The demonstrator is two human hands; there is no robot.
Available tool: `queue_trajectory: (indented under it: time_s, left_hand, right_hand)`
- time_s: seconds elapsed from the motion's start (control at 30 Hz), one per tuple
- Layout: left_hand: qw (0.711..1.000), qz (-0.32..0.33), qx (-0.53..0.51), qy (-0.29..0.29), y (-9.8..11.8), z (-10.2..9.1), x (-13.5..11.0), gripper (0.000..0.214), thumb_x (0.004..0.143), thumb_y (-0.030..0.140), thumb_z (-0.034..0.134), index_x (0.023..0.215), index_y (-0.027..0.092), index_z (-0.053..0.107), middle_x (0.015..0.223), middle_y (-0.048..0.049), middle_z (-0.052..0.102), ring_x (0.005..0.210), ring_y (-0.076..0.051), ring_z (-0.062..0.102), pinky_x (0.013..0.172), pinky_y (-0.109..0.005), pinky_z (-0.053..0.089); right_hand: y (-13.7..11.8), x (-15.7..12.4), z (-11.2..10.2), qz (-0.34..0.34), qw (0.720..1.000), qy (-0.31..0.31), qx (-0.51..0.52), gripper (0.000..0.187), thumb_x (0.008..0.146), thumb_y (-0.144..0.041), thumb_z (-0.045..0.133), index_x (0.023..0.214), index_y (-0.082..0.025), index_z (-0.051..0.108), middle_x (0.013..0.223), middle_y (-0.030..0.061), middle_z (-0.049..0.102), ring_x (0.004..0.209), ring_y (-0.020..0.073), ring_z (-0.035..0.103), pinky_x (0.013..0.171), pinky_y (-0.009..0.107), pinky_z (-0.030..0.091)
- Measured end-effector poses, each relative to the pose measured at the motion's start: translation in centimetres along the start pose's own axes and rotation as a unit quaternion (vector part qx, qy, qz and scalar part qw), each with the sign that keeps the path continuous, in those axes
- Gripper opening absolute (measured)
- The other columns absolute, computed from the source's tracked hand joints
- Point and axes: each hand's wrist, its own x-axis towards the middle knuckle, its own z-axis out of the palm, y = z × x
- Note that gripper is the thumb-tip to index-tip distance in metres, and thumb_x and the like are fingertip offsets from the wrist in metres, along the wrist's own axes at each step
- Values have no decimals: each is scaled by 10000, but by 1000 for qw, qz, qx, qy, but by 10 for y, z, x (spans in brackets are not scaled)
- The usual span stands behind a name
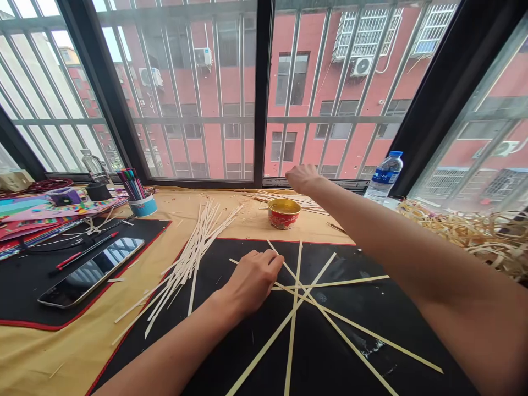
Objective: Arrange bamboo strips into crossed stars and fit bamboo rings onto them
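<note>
Flat pale wooden strips (pixel 350 324) lie crossed in a star shape on a black mat (pixel 247 352) with a red edge. My left hand (pixel 256 278) rests at the left side of the star, its curled fingers closed over one strip that passes beneath it. Stretched far forward near the window frame, my right hand (pixel 305 177) is bent down with the fingers curled; whatever they hold is hidden. Below and left of that hand stands a red and gold tin (pixel 284 214). More thin strips (pixel 264 196) lie behind the tin.
A bundle of loose strips (pixel 198 242) lies left of the star. Further left are a phone (pixel 94 269), a red and black pen (pixel 86 253) and a cup of coloured pens (pixel 142 204). A water bottle (pixel 383 179) and a heap of curled shavings (pixel 466 234) stand right.
</note>
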Motion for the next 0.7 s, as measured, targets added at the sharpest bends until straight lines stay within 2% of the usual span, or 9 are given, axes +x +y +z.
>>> queue_trajectory:
  time_s: [0.13,0.27,0.37,0.43,0.57,0.7]
  left_hand:
    - [1000,-4,-4,1,1,-1,0,233,890,62,463,1061,151,592,1003,-73,665,755,-196,627,689,-310,484]
    - [1000,-6,-14,4,1,-3,2,219,903,77,460,1063,149,591,1005,-73,667,759,-194,635,705,-308,483]
    - [1000,-8,-23,8,1,-3,2,214,917,89,444,1060,150,591,1013,-79,665,775,-194,641,720,-306,479]
    - [999,-10,-30,9,1,-3,2,212,918,90,438,1048,147,595,999,-82,665,771,-198,641,713,-310,475]
    - [998,-13,-55,13,2,-3,2,229,901,69,437,1031,144,609,989,-90,671,751,-206,638,696,-321,466]
    - [993,-26,-109,25,1,-2,3,228,894,89,445,1015,147,630,1022,-103,678,762,-219,641,715,-351,466]
  right_hand:
    - [11,-16,-24,52,998,29,-30,202,871,-264,584,1018,-164,679,980,202,651,1041,383,576,836,514,426]
    - [24,-36,-51,93,993,52,-48,228,885,-288,537,1005,-164,687,933,183,647,980,362,590,802,492,425]
    - [36,-58,-61,124,989,54,-53,213,880,-251,537,961,-135,697,923,183,641,885,321,609,729,429,439]
    - [42,-74,-58,133,989,38,-48,171,854,-239,580,886,-141,716,904,169,654,831,293,617,689,388,438]
    - [49,-104,-38,140,990,-18,-18,50,734,-220,727,738,-172,738,839,122,692,797,272,641,656,339,435]
    - [56,-123,-22,162,986,-34,26,78,646,-197,796,701,-181,743,853,109,711,842,282,653,652,321,438]
